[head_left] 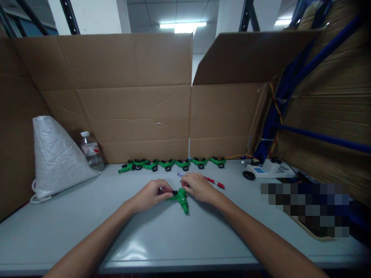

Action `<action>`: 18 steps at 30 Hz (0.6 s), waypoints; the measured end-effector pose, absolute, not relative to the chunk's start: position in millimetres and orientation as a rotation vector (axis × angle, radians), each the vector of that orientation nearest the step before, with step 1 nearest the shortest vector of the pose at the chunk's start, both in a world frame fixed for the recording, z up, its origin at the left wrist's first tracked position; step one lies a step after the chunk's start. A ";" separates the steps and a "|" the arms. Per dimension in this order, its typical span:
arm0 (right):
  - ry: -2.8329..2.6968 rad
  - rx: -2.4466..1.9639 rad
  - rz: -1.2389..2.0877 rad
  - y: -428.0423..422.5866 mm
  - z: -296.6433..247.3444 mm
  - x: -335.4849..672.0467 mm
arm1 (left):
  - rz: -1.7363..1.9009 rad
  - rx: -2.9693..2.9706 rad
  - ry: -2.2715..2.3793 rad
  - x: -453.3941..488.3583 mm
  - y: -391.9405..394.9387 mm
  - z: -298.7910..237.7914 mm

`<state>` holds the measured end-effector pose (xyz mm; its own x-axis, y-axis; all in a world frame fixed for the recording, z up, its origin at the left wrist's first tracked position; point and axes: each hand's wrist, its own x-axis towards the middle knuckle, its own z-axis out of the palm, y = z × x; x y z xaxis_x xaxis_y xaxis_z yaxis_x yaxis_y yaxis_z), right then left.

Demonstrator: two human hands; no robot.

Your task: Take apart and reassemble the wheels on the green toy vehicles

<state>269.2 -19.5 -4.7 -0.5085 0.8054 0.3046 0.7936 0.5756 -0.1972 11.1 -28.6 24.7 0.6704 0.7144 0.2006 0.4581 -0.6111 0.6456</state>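
Brown cardboard panels [130,108] stand along the back of our pale grey, glossy table [145,239], with a bright strip light [182,26] on the ceiling beyond them. Near the middle of the table, between our two hands, is a green plastic toy piece with a black part [183,200], its narrow ridged end pointing toward us. Our left hand [152,195] has its grip closed on the piece's left arm, thumb and fingers pinched by the black part. Our right hand [198,186] is curled at the upper end, fingertips bunched close together — we cannot tell whether that grip has hold of anything.

Just behind the right hand lies a slim red pen [216,182], partly covered by it. Farther back, a row of green toy vehicles with black wheels [183,166] runs along the foot of the cardboard. To the left, a silvery-white padded bag [58,162] leans near a clear plastic bottle with a white cap [92,150]. To the right we see a white power strip [282,170] and a black ring-shaped roll [248,175] beside a blue metal post [265,135] — and, nearer us, something blurred out [313,208].
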 end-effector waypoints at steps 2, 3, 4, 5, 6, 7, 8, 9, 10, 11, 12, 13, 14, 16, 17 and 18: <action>-2.455 -1.278 0.058 -17.8 -5.0 268.0 | 0.609 2.332 0.899 11.6 -28.8 24.0; -2.458 -1.264 0.061 -17.3 -5.1 267.4 | 0.610 2.335 0.897 11.7 -28.7 23.5; -2.463 -1.250 0.060 -17.1 -5.3 266.9 | 0.611 2.338 0.893 11.7 -28.5 23.1; -2.465 -1.240 0.057 -17.2 -5.6 266.5 | 0.611 2.340 0.889 11.5 -28.2 22.7; -2.467 -1.233 0.051 -17.5 -6.0 266.3 | 0.611 2.343 0.886 11.4 -27.9 22.4; -2.469 -1.229 0.043 -18.1 -6.5 266.1 | 0.610 2.346 0.885 11.2 -27.6 22.2; -2.470 -1.226 0.033 -18.8 -7.1 266.1 | 0.609 2.349 0.887 10.9 -27.3 22.1; -2.471 -1.223 0.021 -19.6 -7.6 266.2 | 0.608 2.352 0.890 10.8 -27.0 22.0; -2.470 -1.219 0.009 -20.3 -7.8 266.2 | 0.608 2.354 0.893 10.7 -26.7 21.8; -2.462 -1.213 -0.002 -21.0 -7.7 266.1 | 0.609 2.356 0.896 10.6 -26.5 21.6; -2.444 -1.205 -0.004 -21.5 -7.1 265.7 | 0.608 2.357 0.897 10.7 -26.2 21.2; -2.414 -1.192 0.006 -21.9 -5.9 264.9 | 0.610 2.356 0.895 10.8 -26.0 20.8; -2.371 -1.171 0.035 -22.4 -4.2 263.8 | 0.612 2.353 0.890 11.1 -25.8 20.1; -2.246 -1.114 0.150 -23.8 0.0 260.1 | 0.615 2.341 0.878 11.7 -25.3 18.4; -2.180 -1.084 0.232 -25.0 2.1 257.7 | 0.616 2.334 0.872 12.0 -25.0 17.5; -2.123 -1.057 0.315 -26.5 4.0 255.2 | 0.619 2.328 0.866 12.3 -24.8 16.4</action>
